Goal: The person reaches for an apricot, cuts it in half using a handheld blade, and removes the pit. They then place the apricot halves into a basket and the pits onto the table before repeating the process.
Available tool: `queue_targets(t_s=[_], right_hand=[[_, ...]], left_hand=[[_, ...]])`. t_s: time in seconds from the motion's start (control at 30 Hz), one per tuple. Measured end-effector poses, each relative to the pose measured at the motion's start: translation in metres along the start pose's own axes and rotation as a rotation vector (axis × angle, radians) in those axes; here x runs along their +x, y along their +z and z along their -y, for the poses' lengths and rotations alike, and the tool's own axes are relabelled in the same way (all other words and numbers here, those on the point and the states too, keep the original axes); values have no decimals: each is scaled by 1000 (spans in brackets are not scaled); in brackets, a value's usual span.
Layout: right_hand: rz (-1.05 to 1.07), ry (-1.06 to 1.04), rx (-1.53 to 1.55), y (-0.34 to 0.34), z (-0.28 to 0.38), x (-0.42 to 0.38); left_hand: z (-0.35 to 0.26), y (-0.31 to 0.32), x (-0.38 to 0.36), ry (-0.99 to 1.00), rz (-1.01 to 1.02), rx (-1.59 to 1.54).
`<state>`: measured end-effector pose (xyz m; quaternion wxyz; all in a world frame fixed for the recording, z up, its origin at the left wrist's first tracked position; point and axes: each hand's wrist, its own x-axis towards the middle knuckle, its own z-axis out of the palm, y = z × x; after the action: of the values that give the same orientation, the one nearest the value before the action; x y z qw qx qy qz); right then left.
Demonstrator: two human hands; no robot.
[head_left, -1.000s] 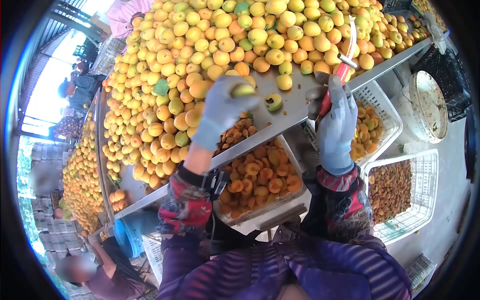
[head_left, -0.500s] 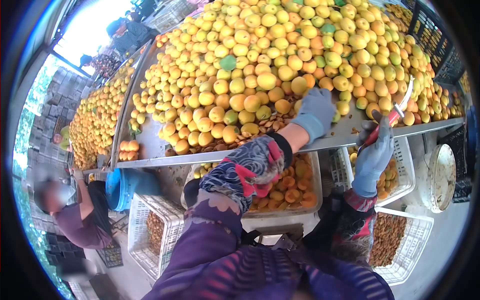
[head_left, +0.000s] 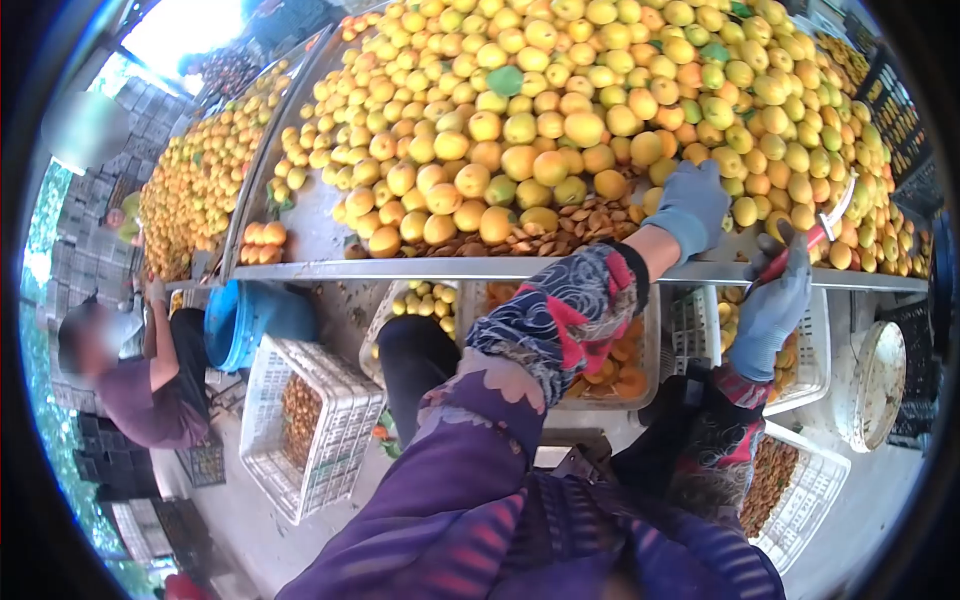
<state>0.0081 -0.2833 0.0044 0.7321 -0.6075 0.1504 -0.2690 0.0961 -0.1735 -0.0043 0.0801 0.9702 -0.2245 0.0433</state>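
Yellow-orange apricots [head_left: 520, 160] lie heaped on a metal-edged table [head_left: 400, 268]. My left hand [head_left: 692, 205], in a grey-blue glove, reaches over the near side of the heap among the fruit. Its fingertips are hidden behind the back of the hand, so I cannot see whether they grip an apricot. Close by on the table is a patch of brown apricot pits [head_left: 575, 222]. At the table's front edge, my gloved right hand [head_left: 775, 310] is closed around the red handle of a knife [head_left: 836, 215]. Its curved blade points up and away from me, over the fruit.
Under the table sit a tub of halved apricots [head_left: 625, 385] and white crates, one holding pits [head_left: 300, 420]. A blue bucket [head_left: 260, 325] stands left, a white bucket [head_left: 880, 385] right. A seated person [head_left: 150, 390] works at the left; a second fruit heap [head_left: 200, 190] lies there.
The view has shifted, so the table's fruit appears farther right and higher. My left hand has moved slightly right across the near fruit. My right hand still holds the knife.
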Motion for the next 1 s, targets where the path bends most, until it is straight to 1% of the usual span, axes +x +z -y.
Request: queue_targets(t_s=[0.07, 0.1, 0.13, 0.2, 0.27, 0.3, 0.33, 0.37, 0.4, 0.43, 0.47, 0.5, 0.53, 0.57, 0.6, 0.63, 0.67, 0.7, 0.73, 0.8, 0.83, 0.87, 0.9, 0.93, 0.97, 1.0], right_hand=[[-13, 97, 105, 4, 6, -2], [2, 105, 106, 6, 6, -3], [2, 88, 102, 8, 6, -4], [17, 80, 90, 7, 4, -2], [20, 41, 41, 5, 1, 0], [18, 51, 42, 6, 4, -2], [40, 60, 34, 2, -1, 1], [54, 41, 38, -6, -8, 10], [70, 20, 44, -12, -14, 17], [78, 8, 38, -13, -14, 17], [87, -2, 33, -15, -16, 19], [95, 0, 17, -16, -17, 20], [101, -1, 0, -17, -18, 22], [125, -1, -5, -19, -22, 26], [113, -2, -34, -21, -26, 30], [99, -9, -61, -17, -29, 30], [120, -14, -65, -9, -28, 26], [103, 1, -93, -2, -27, 21], [79, 14, -118, 4, -26, 17], [118, 34, -113, -4, -43, 36], [113, 50, -116, -3, -48, 40], [104, 69, -118, 0, -49, 37], [100, 64, -124, 1, -50, 33], [142, 55, -116, 2, -54, 30], [175, 37, -102, 6, -52, 27], [151, 32, -103, 18, -44, 11]], left_hand=[[2, -8, -6, -12, -2, -97], [5, -21, -15, -55, -49, -213], [14, -26, -23, -73, -49, -212], [34, -41, -45, -147, -359, -1093], [67, -70, -91, -25, -270, -1864], [98, -72, -122, 251, -609, -1327], [129, -77, -155, 481, -865, -733], [124, -103, -200, -242, -686, -1496], [144, -103, -231, -271, -935, -1296], [146, -120, -262, -277, -1029, -1718], [168, -115, -304, -343, -1037, -1658], [176, -107, -336, -495, -1138, -1571], [192, -91, -370, -625, -1140, -1468], [201, -71, -398, -703, -1171, -1436], [203, -55, -421, -824, -1111, -1389], [221, -19, -451, -869, -1098, -1416], [230, 10, -468, -967, -1062, -1261], [241, 46, -484, -1022, -1066, -1228], [256, 89, -496, -1083, -1237, -1339], [255, 96, -492, -1274, -1083, -1322], [262, 113, -494, -1309, -1104, -1337], [262, 108, -489, -1257, -1047, -1365], [265, 108, -487, -1263, -1024, -1388], [267, 108, -484, -1267, -993, -1410], [268, 95, -479, -1427, -846, -1332], [271, 80, -473, -1561, -694, -1244]])
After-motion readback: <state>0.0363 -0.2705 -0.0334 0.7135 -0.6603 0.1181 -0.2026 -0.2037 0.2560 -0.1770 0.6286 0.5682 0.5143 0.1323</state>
